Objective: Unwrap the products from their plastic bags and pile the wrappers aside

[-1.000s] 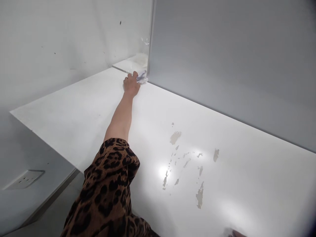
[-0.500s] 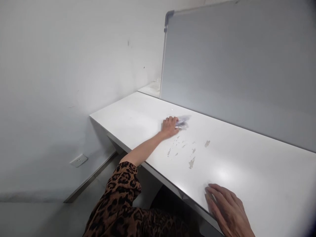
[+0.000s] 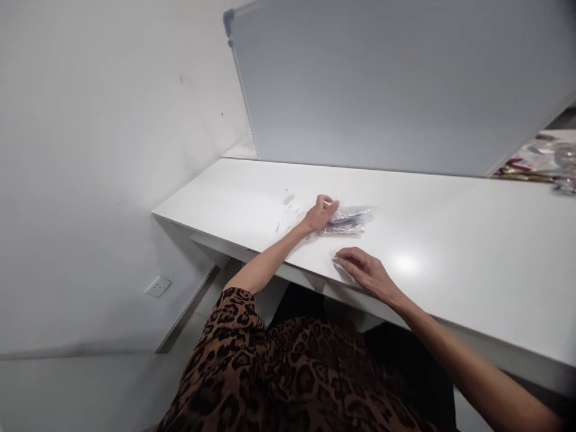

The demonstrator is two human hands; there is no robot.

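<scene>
Crinkled clear plastic packets (image 3: 348, 222) lie on the white table, one with a pale purplish content and one darker, brownish. My left hand (image 3: 320, 213) has its fingers closed on their left end. What is inside the plastic cannot be made out. Close to the table's front edge, my right hand (image 3: 362, 270) rests on its side with loosely bent fingers and a gap between thumb and fingers. Nothing shows in it, and it is apart from the packets.
The white table (image 3: 472, 252) has worn grey patches left of the packets. A large grey-white board (image 3: 382, 90) stands along its back edge. Shiny wrapped items (image 3: 535, 159) lie at the far right behind it. A wall with a socket (image 3: 157, 287) is on the left.
The view has turned to the right. My left hand has brought the packets rightward and nearer across the table, past the worn patches. My right hand is now closer to them.
</scene>
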